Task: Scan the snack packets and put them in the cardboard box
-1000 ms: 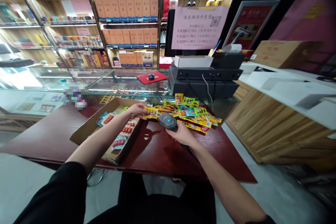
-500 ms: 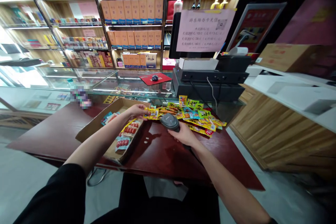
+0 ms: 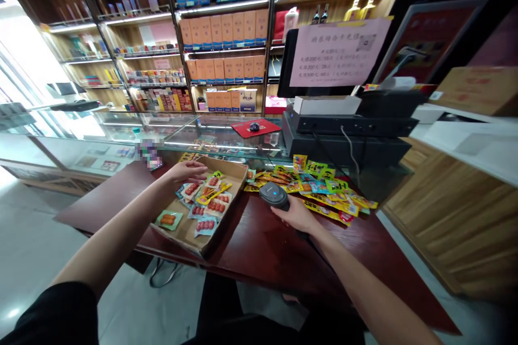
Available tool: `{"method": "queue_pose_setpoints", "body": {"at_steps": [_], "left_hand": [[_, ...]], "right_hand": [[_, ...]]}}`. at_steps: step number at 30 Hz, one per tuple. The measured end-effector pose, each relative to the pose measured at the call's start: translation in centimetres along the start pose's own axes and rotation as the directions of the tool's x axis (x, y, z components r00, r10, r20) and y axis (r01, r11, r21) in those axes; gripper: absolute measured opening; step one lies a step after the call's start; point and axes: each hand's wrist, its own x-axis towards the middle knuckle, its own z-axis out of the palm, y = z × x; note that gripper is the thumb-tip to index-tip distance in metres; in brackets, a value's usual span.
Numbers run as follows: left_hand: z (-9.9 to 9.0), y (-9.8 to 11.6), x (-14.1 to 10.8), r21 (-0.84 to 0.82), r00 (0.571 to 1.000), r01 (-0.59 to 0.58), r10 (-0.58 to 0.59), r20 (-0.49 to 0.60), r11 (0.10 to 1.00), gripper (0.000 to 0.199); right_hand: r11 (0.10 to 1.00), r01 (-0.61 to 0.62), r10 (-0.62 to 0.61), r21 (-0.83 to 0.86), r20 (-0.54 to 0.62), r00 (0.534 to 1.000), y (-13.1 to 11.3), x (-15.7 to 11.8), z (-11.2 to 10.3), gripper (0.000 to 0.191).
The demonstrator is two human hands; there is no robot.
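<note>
My left hand (image 3: 186,171) hovers over the back left part of a shallow cardboard box (image 3: 233,173), its fingers stretched out and holding nothing that I can see. Small snack packets (image 3: 216,205) with sausage-like pieces lie loose inside the box. A yellow-green packet (image 3: 214,178) rests just right of my fingertips. Wrapped round the handle of a dark barcode scanner (image 3: 273,194), my right hand (image 3: 297,214) keeps its head pointing left and away from me; a small blue light shows on top. Behind and right of the scanner spreads a heap of colourful snack packets (image 3: 324,187).
The dark red table (image 3: 251,248) meets a glass display counter (image 3: 194,132) bearing a red mouse pad (image 3: 265,128). A monitor with a pink notice (image 3: 340,54) stands above a black cash drawer (image 3: 343,143) at the back right. A phone (image 3: 150,155) lies at the back left.
My left hand has moved left from the heap to above the box and let go of the yellow packet it held. The scanner now shows a blue light. The view has shifted left.
</note>
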Motion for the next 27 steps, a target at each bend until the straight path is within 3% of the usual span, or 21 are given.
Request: {"method": "queue_pose_setpoints", "body": {"at_steps": [4,11,14,16,18,21,24,27], "left_hand": [[4.6,-0.2,1.3,0.062,0.995,-0.021,0.014,0.101,0.998,0.05],[15.8,-1.4,5.3,0.357,0.955,-0.153,0.045,0.295,0.922,0.053],[20.1,-2.7,7.0,0.549,0.943,-0.268,0.098,0.319,0.792,0.043],[22.4,-3.6,7.7,0.684,0.917,-0.385,0.173,0.359,0.619,0.034],[24.0,-4.2,8.2,0.771,0.886,-0.464,0.232,0.401,0.437,0.03],[25.2,-4.7,8.7,0.825,0.854,-0.512,0.239,0.462,0.238,0.032],[25.3,-4.8,9.2,0.844,0.853,-0.516,0.171,0.493,0.143,0.033],[24.7,-4.8,9.6,0.852,0.861,-0.508,0.115,0.496,0.127,0.022]], "right_hand": [[0.998,-0.026,0.023,-0.048,-0.048,0.999,0.5,-0.6,-1.8,0.031],[0.984,-0.116,0.096,-0.137,-0.142,0.985,2.4,-2.8,-6.1,0.034],[0.984,-0.111,0.086,-0.135,-0.181,0.98,3.1,-3.8,-7.3,0.034],[0.986,-0.115,0.088,-0.121,-0.209,0.974,3.3,-4.4,-7.8,0.036],[0.987,-0.132,0.107,-0.095,-0.227,0.968,3.3,-4.9,-8.2,0.038],[0.986,-0.148,0.129,-0.07,-0.232,0.964,3.1,-5.5,-8.7,0.039],[0.987,-0.154,0.138,-0.051,-0.244,0.96,3.1,-6.0,-9.1,0.037],[0.986,-0.16,0.144,-0.041,-0.259,0.955,3.2,-6.5,-9.3,0.037]]}}
